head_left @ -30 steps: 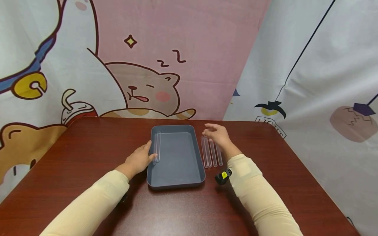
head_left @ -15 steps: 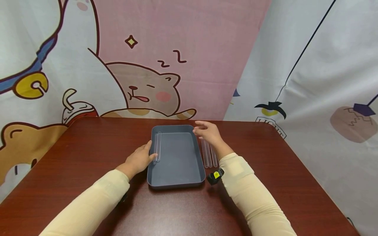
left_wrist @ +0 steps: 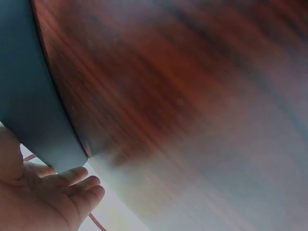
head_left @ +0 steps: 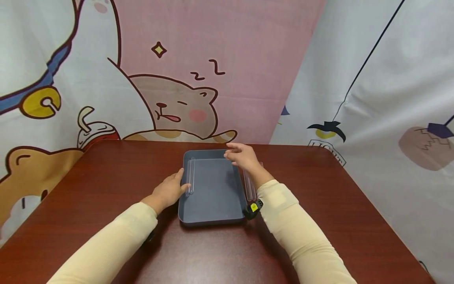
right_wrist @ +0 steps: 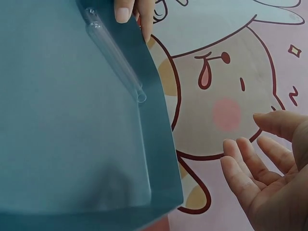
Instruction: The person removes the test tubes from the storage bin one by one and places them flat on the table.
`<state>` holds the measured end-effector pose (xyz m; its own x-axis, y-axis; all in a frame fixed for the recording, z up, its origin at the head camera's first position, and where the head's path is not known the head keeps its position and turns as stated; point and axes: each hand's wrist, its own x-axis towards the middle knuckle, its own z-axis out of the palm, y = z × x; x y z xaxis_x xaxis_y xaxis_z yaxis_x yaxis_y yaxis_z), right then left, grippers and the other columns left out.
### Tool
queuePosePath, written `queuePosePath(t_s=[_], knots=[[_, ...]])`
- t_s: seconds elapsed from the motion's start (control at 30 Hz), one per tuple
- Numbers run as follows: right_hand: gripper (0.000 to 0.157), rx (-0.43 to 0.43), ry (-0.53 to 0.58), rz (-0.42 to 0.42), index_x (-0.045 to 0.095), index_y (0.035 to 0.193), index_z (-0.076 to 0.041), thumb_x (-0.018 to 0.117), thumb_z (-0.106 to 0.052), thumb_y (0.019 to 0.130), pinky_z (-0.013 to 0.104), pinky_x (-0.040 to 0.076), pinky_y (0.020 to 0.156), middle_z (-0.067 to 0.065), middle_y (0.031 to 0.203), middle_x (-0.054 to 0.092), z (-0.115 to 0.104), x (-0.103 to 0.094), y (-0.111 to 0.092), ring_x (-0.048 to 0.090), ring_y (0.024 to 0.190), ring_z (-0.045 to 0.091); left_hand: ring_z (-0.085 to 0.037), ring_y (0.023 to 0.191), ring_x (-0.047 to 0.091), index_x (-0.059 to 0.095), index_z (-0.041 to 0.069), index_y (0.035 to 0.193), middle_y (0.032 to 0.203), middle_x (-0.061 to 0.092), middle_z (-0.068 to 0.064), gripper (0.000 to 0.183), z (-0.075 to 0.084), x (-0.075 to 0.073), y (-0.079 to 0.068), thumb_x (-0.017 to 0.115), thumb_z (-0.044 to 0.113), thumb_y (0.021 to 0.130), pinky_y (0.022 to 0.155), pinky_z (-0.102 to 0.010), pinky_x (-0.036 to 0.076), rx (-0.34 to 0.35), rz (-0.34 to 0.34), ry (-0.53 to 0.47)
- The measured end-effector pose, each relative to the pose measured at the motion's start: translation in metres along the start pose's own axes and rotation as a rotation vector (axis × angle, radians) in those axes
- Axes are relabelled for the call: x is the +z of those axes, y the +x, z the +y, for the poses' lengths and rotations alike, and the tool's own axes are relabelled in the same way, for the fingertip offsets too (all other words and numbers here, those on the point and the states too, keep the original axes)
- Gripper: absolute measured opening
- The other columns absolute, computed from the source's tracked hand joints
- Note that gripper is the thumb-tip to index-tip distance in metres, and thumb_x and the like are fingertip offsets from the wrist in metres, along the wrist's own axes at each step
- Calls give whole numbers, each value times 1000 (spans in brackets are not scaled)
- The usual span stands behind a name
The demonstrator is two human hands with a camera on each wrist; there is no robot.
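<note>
Tubes (head_left: pixel 192 173), a pair, lie along the left edge of the tray (head_left: pixel 214 201) in the head view, more tubes (head_left: pixel 250 187) on the table (head_left: pixel 110 173) beside its right edge; the right hand (head_left: pixel 244 156) has swung from these to the far right corner, so we judge work is shifting trayward; left wrist view: the left hand (left_wrist: pixel 45 202) flanks the outer wall; right wrist view: we see its thumb inside, gripping that edge; the right hand is loose, nothing held.
</note>
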<state>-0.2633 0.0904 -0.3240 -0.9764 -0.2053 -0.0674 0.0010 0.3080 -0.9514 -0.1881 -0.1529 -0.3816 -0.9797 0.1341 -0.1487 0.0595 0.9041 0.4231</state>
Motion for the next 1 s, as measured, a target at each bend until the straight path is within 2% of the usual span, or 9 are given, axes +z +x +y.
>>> queuePosePath(t_s=[0.33, 0.63, 1.0], knots=[[44, -8, 24, -18, 55, 136, -10, 63, -11, 93, 45, 49, 96, 15, 117, 65, -3, 15, 6, 64, 110, 28, -42, 140, 29, 15, -3, 153, 153, 29, -26, 71, 0, 0, 1, 48, 34, 102, 110, -53, 30, -7, 3, 21], [42, 27, 42, -22, 58, 134, -11, 63, -10, 92, 44, 50, 95, 13, 113, 68, -4, 27, 14, 65, 109, 26, -41, 140, 29, 15, -2, 153, 153, 29, -25, 72, 0, 0, 1, 49, 35, 102, 110, -53, 30, -12, -3, 21], [44, 42, 97, -37, 57, 134, -8, 64, -8, 91, 47, 49, 96, 17, 116, 68, 0, 46, 18, 65, 109, 31, -42, 138, 32, 17, -2, 152, 151, 32, -26, 72, 0, 1, 0, 51, 35, 100, 108, -55, 33, -28, 14, 7]])
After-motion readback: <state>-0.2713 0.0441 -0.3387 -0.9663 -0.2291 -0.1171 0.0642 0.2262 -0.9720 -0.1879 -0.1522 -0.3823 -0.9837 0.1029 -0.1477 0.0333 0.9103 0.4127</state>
